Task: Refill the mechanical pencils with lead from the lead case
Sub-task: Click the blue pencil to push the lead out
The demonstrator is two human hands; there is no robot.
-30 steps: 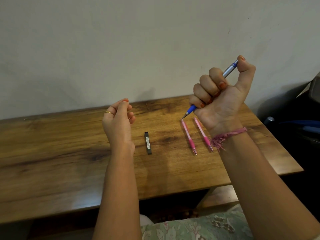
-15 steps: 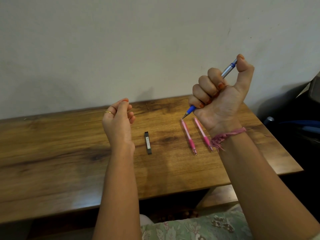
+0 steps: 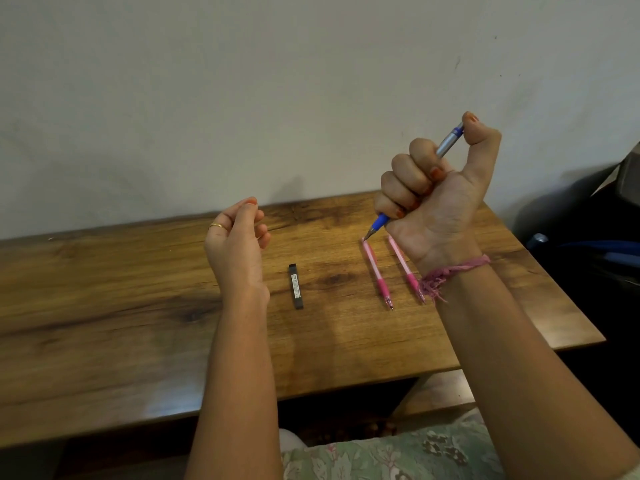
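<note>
The right hand (image 3: 436,199) fists the light, stiff blue-and-silver mechanical pencil (image 3: 446,143), thumb on its cap, while the left hand (image 3: 237,233) hangs loosely curled, holding nothing; the fragile lead wants pinching mid-length

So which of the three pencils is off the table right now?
The blue pencil, gripped in the right hand; both pink pencils lie on the table.
</note>
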